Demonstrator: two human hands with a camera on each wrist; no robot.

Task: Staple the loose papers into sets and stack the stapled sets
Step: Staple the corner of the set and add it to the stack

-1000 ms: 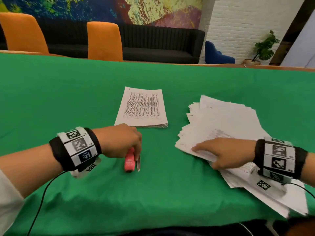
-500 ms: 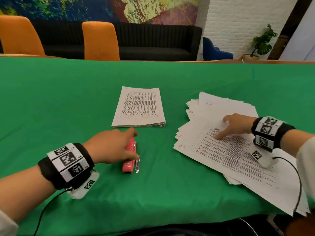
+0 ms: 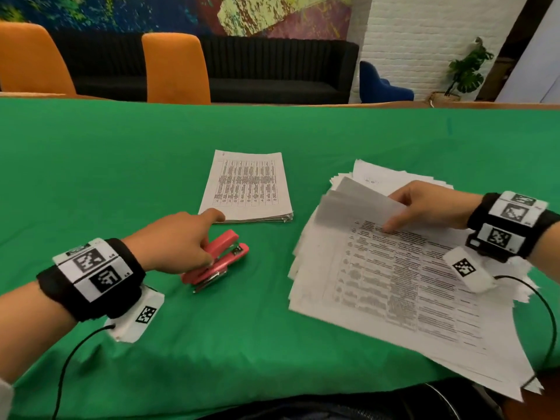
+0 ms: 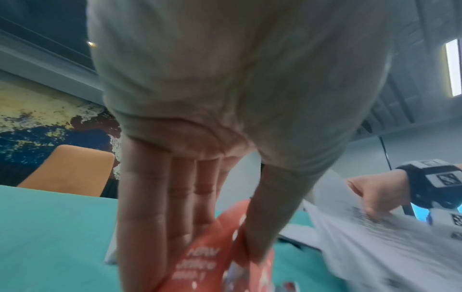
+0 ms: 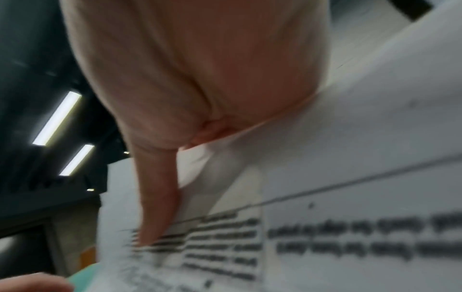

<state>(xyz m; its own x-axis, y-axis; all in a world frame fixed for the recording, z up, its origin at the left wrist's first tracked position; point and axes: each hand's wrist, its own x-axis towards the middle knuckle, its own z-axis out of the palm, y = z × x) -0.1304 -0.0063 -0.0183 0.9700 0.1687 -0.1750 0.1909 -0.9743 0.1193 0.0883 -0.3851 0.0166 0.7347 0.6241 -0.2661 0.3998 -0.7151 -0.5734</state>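
A pink stapler (image 3: 222,257) lies on the green table (image 3: 121,165), front end pointing right and its jaws slightly apart. My left hand (image 3: 194,247) holds its rear end, thumb (image 4: 257,243) on one side and straight fingers on the other. A neat stack of stapled sets (image 3: 248,186) lies just beyond it. To the right spreads a fanned pile of loose papers (image 3: 403,286). My right hand (image 3: 424,207) pinches the raised corners of a few top sheets (image 3: 357,204), while its index finger (image 5: 157,207) touches the printed sheet beneath.
Two orange chairs (image 3: 177,68) stand at the table's far edge, with a black sofa (image 3: 272,71) behind. The loose pile overhangs the near right table edge (image 3: 500,380). Wrist cables trail off both arms.
My right hand went from pressing flat on the pile to lifting the corners of the top sheets. My left hand has turned the stapler so it points to the right.
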